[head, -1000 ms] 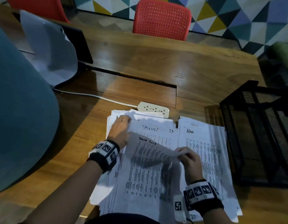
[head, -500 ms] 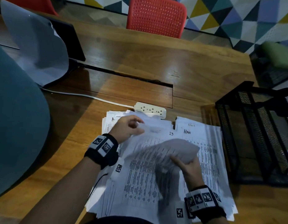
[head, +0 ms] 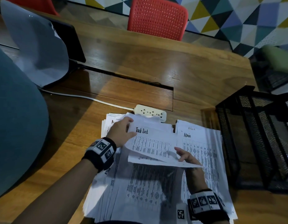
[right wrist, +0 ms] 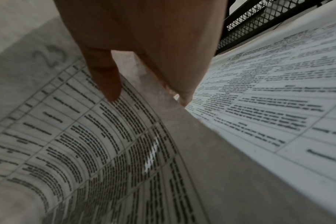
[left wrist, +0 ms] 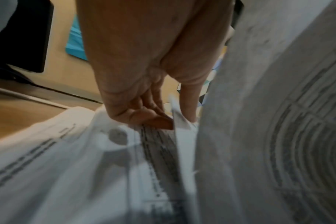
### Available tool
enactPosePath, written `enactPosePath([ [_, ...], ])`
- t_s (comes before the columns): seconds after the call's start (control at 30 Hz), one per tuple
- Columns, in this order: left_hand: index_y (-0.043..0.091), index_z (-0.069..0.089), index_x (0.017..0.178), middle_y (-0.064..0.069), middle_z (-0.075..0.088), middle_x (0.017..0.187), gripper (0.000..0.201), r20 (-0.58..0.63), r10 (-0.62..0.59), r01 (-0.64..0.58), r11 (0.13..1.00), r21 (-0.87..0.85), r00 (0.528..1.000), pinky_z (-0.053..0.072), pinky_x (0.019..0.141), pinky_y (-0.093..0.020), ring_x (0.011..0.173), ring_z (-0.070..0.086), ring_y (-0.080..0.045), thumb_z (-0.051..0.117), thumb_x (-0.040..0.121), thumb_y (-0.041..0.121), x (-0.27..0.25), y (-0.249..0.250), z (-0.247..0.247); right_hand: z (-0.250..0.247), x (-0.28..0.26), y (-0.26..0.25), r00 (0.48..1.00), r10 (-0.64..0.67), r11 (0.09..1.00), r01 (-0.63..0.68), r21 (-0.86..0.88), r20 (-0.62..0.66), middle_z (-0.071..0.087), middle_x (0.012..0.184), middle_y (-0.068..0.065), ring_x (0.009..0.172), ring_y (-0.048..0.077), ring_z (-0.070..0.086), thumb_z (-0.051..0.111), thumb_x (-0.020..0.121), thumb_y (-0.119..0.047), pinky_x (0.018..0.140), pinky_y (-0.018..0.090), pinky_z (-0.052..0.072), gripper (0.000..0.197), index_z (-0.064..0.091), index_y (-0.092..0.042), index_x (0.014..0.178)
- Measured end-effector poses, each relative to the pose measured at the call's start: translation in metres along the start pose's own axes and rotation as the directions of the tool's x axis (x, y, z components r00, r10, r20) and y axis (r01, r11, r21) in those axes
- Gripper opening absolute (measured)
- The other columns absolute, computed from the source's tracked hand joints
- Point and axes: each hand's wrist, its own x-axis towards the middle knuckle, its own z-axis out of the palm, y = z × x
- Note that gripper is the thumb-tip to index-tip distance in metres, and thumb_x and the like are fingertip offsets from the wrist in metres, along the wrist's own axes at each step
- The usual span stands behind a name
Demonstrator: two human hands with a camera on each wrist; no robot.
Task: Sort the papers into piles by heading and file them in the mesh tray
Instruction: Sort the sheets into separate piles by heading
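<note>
A sheet headed "Task List" [head: 153,143] hangs curved above the middle paper pile [head: 140,188]. My left hand [head: 131,128] pinches its upper left corner between thumb and fingers [left wrist: 159,119]. My right hand [head: 180,152] holds its lower right edge, fingertips on top and the palm under the paper; in the right wrist view the thumb [right wrist: 107,84] lies on a printed sheet. To the right lies a pile headed "Admin" [head: 203,152]. The black mesh tray [head: 253,143] stands right of that pile, and its inside is dark.
A white power strip [head: 150,112] with its cable lies just beyond the papers, in front of a slot in the wooden desk [head: 140,59]. A dark monitor [head: 70,39] and a grey cover stand far left, a red chair [head: 157,18] behind the desk.
The sheet has been raised and turned so its "Task List" heading faces up. My left hand left the pile and took its top corner; my right hand slid to its lower right edge.
</note>
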Motion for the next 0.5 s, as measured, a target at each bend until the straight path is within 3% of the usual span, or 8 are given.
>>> enactPosePath([
  [0.03,0.017,0.057,0.121,0.0,0.066,0.1,0.038,0.012,-0.006,0.006,1.0,0.014,1.0,0.056,0.072,-0.029,0.088,0.065,-0.02,0.073,0.087,0.016,0.0,0.001,0.002,0.001,0.0,-0.001,1.0,-0.002,1.0,0.001,-0.021,-0.019,0.068,0.109,0.008,0.108,0.001,0.061,0.084,0.053,-0.051,0.093,0.035,0.044,0.052,0.062,-0.011,0.078],
  [0.1,0.012,0.066,0.107,0.003,0.067,0.086,0.02,0.081,0.01,-0.005,0.998,-0.061,0.997,0.051,0.065,-0.022,0.081,0.064,-0.018,0.072,0.088,0.015,-0.005,0.005,0.0,0.0,0.003,0.002,0.998,-0.015,1.0,0.014,-0.026,-0.066,0.058,0.111,0.022,0.099,-0.007,0.061,0.082,0.061,-0.027,0.095,0.033,0.044,0.05,0.058,-0.001,0.096],
  [0.13,0.008,0.07,0.1,0.0,0.07,0.084,0.014,0.154,0.043,-0.017,0.985,-0.169,0.987,0.053,0.068,-0.023,0.082,0.067,-0.019,0.072,0.087,0.014,-0.009,0.005,-0.002,-0.002,0.004,0.004,0.995,-0.013,1.0,0.012,-0.009,-0.096,0.056,0.119,0.023,0.103,-0.004,0.06,0.082,0.063,-0.016,0.091,0.03,0.048,0.045,0.056,0.0,0.096],
  [0.2,0.0,0.072,0.091,-0.009,0.075,0.087,0.01,0.302,0.138,-0.031,0.942,-0.334,0.943,0.056,0.08,-0.03,0.087,0.07,-0.021,0.073,0.084,0.008,-0.018,0.003,-0.009,-0.005,0.006,0.008,0.992,0.024,0.998,-0.018,0.055,-0.125,0.057,0.131,0.016,0.115,0.017,0.06,0.085,0.06,-0.011,0.08,0.029,0.057,0.052,0.056,0.0,0.101],
  [0.23,0.0,0.072,0.086,-0.012,0.074,0.086,0.007,0.364,0.171,-0.029,0.931,-0.363,0.915,0.055,0.081,-0.033,0.085,0.069,-0.021,0.074,0.083,0.006,-0.023,0.002,-0.012,-0.007,0.007,0.009,0.992,0.04,0.996,-0.029,0.09,-0.124,0.06,0.129,0.016,0.116,0.027,0.06,0.084,0.061,-0.009,0.082,0.032,0.058,0.059,0.055,-0.002,0.112],
  [0.3,0.013,0.072,0.071,-0.01,0.069,0.075,0.011,0.425,0.205,-0.047,0.934,-0.355,0.882,0.054,0.079,-0.035,0.079,0.064,-0.022,0.079,0.078,0.009,-0.029,0.0,-0.015,-0.007,0.006,0.008,0.993,0.043,0.992,-0.03,0.121,-0.106,0.067,0.116,0.022,0.11,0.036,0.063,0.083,0.064,-0.002,0.084,0.035,0.057,0.071,0.05,-0.004,0.125],
  [0.4,0.017,0.062,0.061,-0.007,0.058,0.064,0.026,0.302,0.188,-0.087,0.944,-0.318,0.935,0.05,0.072,-0.041,0.067,0.057,-0.022,0.086,0.071,0.02,-0.028,-0.005,-0.013,-0.003,0.006,0.004,0.992,0.031,0.998,-0.023,0.067,-0.12,0.07,0.107,0.022,0.1,0.036,0.067,0.082,0.062,-0.005,0.079,0.032,0.057,0.066,0.056,0.0,0.123],
  [0.5,0.002,0.069,0.08,-0.016,0.067,0.07,0.027,0.164,0.149,-0.09,0.942,-0.323,0.975,0.06,0.074,-0.048,0.062,0.064,-0.027,0.082,0.078,0.025,-0.024,-0.006,-0.009,0.0,0.006,0.001,0.986,-0.012,0.999,0.02,0.046,-0.164,0.073,0.099,0.017,0.098,0.035,0.067,0.076,0.071,-0.006,0.083,0.035,0.057,0.04,0.063,0.003,0.108],
])
